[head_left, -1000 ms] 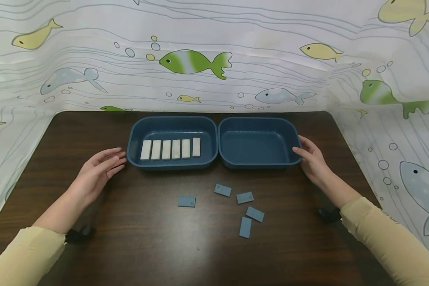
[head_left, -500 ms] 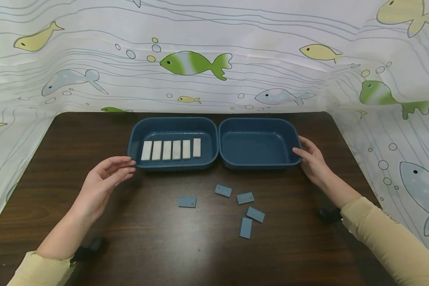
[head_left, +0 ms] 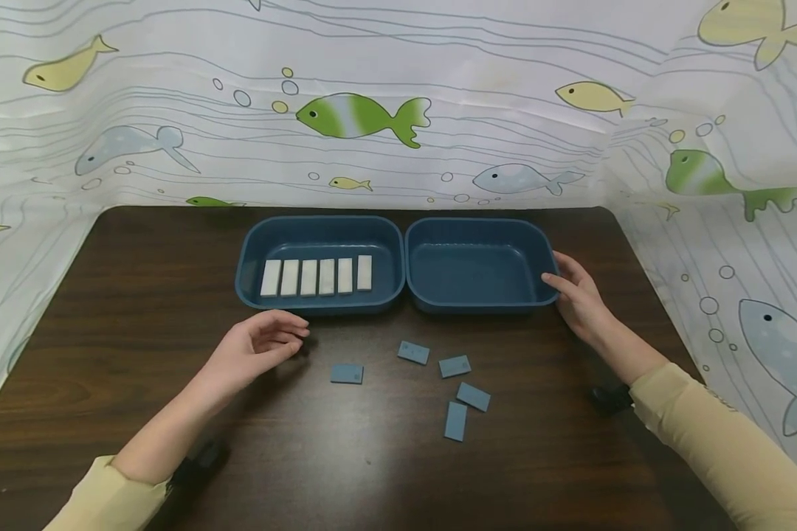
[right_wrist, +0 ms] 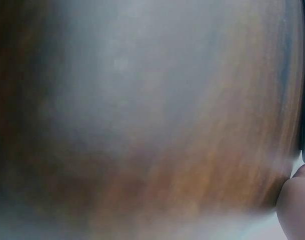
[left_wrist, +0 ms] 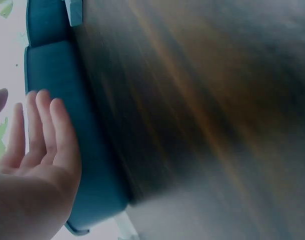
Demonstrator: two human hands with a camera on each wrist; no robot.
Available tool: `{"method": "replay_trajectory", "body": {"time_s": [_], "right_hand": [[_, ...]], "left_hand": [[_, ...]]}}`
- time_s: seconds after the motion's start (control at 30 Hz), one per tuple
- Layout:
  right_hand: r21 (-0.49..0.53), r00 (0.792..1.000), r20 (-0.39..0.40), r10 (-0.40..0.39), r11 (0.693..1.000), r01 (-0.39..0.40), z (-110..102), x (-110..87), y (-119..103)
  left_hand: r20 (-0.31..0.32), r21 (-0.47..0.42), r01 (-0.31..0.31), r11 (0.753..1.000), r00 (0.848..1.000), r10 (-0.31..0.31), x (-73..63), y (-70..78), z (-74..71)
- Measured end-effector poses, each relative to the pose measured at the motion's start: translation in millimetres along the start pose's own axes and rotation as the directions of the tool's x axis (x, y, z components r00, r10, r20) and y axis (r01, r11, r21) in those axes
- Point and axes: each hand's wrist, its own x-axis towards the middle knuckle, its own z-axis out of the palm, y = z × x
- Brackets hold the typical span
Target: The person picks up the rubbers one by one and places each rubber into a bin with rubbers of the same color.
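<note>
My left hand (head_left: 259, 346) hovers over the table in front of the left blue bin (head_left: 319, 310), fingers loosely bent and holding nothing. Just to its right lies a small blue rectangular tile (head_left: 347, 374). In the left wrist view the fingers (left_wrist: 65, 132) show against the bin's teal wall. My right hand (head_left: 579, 301) grips the right end of the second blue bin (head_left: 481, 304), thumb at the rim and fingers outside. Little of that hand (right_wrist: 297, 205) shows in the right wrist view. Several white tiles (head_left: 308, 278) stand in a row inside the left bin.
More blue tiles lie scattered on the dark wooden table (head_left: 292, 457), among them one tile (head_left: 414, 352) near the bins and another tile (head_left: 455, 421) closer to me. The bins stand side by side near a fish-patterned cloth (head_left: 505, 74) at the back and sides.
My left hand has moved from beside the left bin's outer end to the right and toward me, near the closest blue tile. The right hand stays on the bin; the tiles have not moved.
</note>
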Motion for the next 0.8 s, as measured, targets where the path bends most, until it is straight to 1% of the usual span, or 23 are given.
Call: {"method": "replay_trajectory", "body": {"time_s": [0.13,0.23,0.3,0.4,0.47,0.53,0.6,0.7,0.8], "right_hand": [[-0.005,1.0,-0.003,-0.002,1.0,0.002,-0.3,1.0,0.5],[-0.012,1.0,-0.008,0.001,1.0,-0.002,-0.5,1.1,-0.1],[-0.008,1.0,-0.007,0.006,1.0,-0.006,-0.7,0.7,-0.7],[-0.005,1.0,-0.011,0.011,1.0,-0.011,-0.7,0.7,-1.3],[0.009,1.0,-0.008,0.009,1.0,-0.009,-0.5,0.7,-1.4],[0.002,1.0,-0.012,0.008,1.0,-0.008,0.0,1.0,-1.5],[0.005,1.0,-0.009,0.007,1.0,-0.007,-0.1,1.3,-1.3],[-0.005,1.0,-0.013,0.004,1.0,-0.004,-0.2,1.7,-0.6],[0.007,1.0,-0.013,0.003,1.0,-0.003,-0.5,1.8,0.1]], "left_hand": [[0.091,0.083,-0.014,0.996,0.996,0.006,8.2,1.4,5.5],[0.16,0.135,-0.024,0.991,0.987,0.002,14.6,1.1,9.4],[0.194,0.174,-0.035,0.984,0.981,0.0,18.6,0.2,12.2],[0.228,0.241,-0.07,0.968,0.974,0.013,24.2,-0.9,16.6],[0.242,0.276,-0.088,0.957,0.97,0.02,27.0,-0.4,19.5],[0.251,0.303,-0.102,0.948,0.968,0.023,29.6,0.5,22.7],[0.261,0.323,-0.116,0.939,0.965,0.03,32.2,2.1,25.8],[0.279,0.345,-0.119,0.931,0.96,0.019,36.1,4.0,30.6],[0.308,0.37,-0.13,0.92,0.951,0.011,39.8,6.3,35.2]]}}
